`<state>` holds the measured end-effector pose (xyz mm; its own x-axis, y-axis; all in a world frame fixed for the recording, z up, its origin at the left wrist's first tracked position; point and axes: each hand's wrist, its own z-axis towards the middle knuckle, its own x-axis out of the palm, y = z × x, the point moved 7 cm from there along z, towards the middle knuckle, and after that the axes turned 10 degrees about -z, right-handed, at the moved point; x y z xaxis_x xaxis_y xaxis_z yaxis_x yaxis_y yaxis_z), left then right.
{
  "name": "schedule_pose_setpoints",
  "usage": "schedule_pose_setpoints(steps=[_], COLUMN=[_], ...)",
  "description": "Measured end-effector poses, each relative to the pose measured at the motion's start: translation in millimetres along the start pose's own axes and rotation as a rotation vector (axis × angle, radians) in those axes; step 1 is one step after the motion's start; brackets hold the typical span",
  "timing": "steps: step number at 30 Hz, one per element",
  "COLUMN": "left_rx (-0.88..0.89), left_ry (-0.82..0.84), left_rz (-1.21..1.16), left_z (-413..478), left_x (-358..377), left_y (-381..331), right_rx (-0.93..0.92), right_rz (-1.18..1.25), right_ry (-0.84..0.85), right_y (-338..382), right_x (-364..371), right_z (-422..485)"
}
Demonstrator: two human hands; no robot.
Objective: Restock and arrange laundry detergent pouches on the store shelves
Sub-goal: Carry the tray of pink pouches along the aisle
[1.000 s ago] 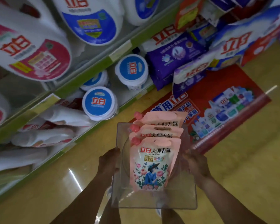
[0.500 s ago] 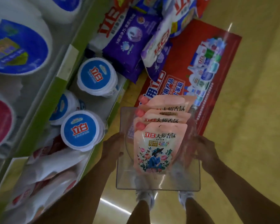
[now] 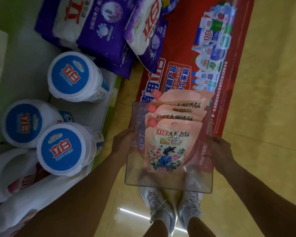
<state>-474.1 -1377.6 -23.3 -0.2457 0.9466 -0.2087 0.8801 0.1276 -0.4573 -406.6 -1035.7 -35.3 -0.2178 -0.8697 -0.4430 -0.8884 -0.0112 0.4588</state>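
Three pink detergent pouches (image 3: pixel 169 146) with floral print and pink caps stand in a row inside a clear plastic bin (image 3: pixel 167 183). I carry the bin over the floor in front of me. My left hand (image 3: pixel 123 142) grips its left wall and my right hand (image 3: pixel 218 149) grips its right wall. The bottom shelf (image 3: pixel 32 53) lies to my left, with its green edge beside the bin.
Three white tubs with blue lids (image 3: pixel 65 147) stand on the bottom shelf. White detergent bottles (image 3: pixel 15 178) lie at the lower left. Purple powder bags (image 3: pixel 99 31) are stacked at the top. A red floor advertisement (image 3: pixel 229 48) lies ahead. My shoes (image 3: pixel 171 207) are below the bin.
My view has dropped from the upper shelves to the bottom shelf and the floor. Both hands keep the same grip on the bin of pouches.
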Motion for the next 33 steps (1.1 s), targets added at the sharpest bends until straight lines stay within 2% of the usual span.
schedule_pose_setpoints(steps=[5, 10, 18, 23, 27, 33], left_rx=[-0.037, -0.028, 0.012, -0.036, -0.002, -0.026], left_ry=[0.011, 0.000, -0.020, 0.032, -0.038, -0.007], left_rz=[-0.081, -0.013, 0.029, 0.041, 0.012, 0.022], left_z=[26.4, 50.8, 67.2, 78.8, 91.6, 106.7], left_x=[24.1, 39.7, 48.0, 57.5, 65.4, 89.6], left_y=[14.5, 23.7, 27.2, 33.9, 23.8, -0.3], right_rx=[0.022, 0.057, 0.016, 0.025, 0.029, 0.036], right_rz=[0.020, 0.025, 0.001, 0.009, 0.018, 0.006], right_ry=[0.005, -0.006, 0.033, 0.035, 0.015, 0.000], right_y=[-24.2, -33.9, -35.3, -36.3, -27.4, -11.6], right_x=[0.2, 1.3, 8.9, 10.3, 6.2, 1.0], right_z=[35.5, 63.1, 84.3, 96.8, 105.4, 121.9])
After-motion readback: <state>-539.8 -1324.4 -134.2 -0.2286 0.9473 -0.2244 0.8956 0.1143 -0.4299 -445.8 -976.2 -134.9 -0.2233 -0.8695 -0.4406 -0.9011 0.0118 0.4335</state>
